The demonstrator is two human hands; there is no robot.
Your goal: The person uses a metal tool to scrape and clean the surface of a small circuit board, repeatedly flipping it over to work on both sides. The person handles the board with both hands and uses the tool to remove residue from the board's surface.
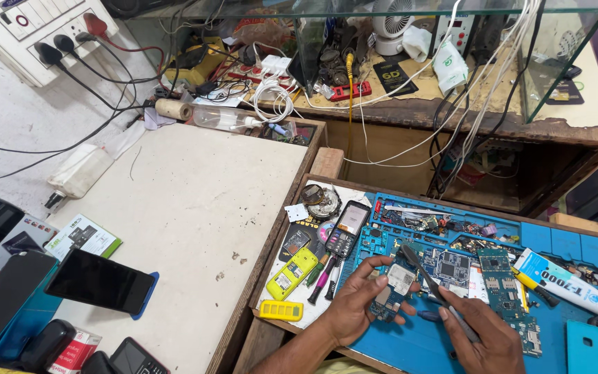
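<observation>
From the head camera, the left hand has its grip clamped on a small circuit board, thumb on top and fingers curled beneath, holding it just above the blue work mat. The right hand has its grip closed around a pair of tweezers, whose tips point up and left and meet the board near its upper right corner. The board sits between the two hands, over the lower middle of the mat.

To the left of the hands, on a strip of white paper, lie a yellow phone cover, a yellow keypad strip, a few screwdrivers and a small keypad phone with its screen up. Right of the hands, a green circuit board and a white glue tube rest on the mat.

Further left, the pale surface carries a dark smartphone lying flat near its front edge. Behind it all, tangled white cables hang from a cluttered shelf.
</observation>
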